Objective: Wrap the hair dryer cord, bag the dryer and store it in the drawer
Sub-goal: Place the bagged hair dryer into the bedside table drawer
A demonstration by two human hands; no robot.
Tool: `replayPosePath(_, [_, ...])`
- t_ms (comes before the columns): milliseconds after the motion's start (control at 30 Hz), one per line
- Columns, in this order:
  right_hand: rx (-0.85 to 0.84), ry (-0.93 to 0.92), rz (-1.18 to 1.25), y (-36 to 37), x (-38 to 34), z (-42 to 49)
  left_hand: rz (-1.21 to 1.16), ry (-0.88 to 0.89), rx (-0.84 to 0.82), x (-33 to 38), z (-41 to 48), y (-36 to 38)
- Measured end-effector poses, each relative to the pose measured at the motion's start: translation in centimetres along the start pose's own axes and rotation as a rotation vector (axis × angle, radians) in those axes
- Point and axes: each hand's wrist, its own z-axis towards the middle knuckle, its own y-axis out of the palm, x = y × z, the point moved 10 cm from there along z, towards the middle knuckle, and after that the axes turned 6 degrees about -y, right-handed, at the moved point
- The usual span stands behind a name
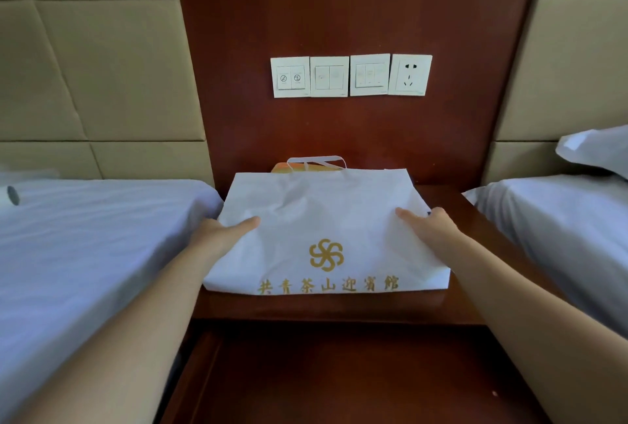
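A white fabric bag (pixel 319 216) with a gold logo and gold lettering lies flat on the dark wooden nightstand (pixel 455 304), its handles at the far side. My left hand (pixel 224 233) grips the bag's left edge, thumb on top. My right hand (pixel 431 225) grips its right edge the same way. The bag looks slightly bulged; the hair dryer and its cord are not visible. Below the nightstand top, the drawer (pixel 339 376) stands pulled out, its dark wooden inside showing.
A bed with white sheets (pixel 85 247) lies at the left, another bed (pixel 560 230) with a pillow (pixel 598 148) at the right. Wall switches (pixel 329 77) and a socket (pixel 411 74) sit above the nightstand. An orange item (pixel 282 167) peeks out behind the bag.
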Motion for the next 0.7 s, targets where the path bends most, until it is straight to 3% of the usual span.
replayPosePath(167, [-0.023,0.050,0.152,1.0,0.5,0.0,-0.025,0.097,0.167,1.3,-0.7,-0.7])
replayPosePath(400, [0.013,-0.109,0.165,-0.4,-1.5,-2.5,-0.091,0.242,0.286,3.3,-4.1,-3.6])
replayPosePath(700, [-0.013,-0.157,0.268,-4.7,-1.9,-9.3,-0.149,0.258,0.234,1.8,-10.7,-6.4])
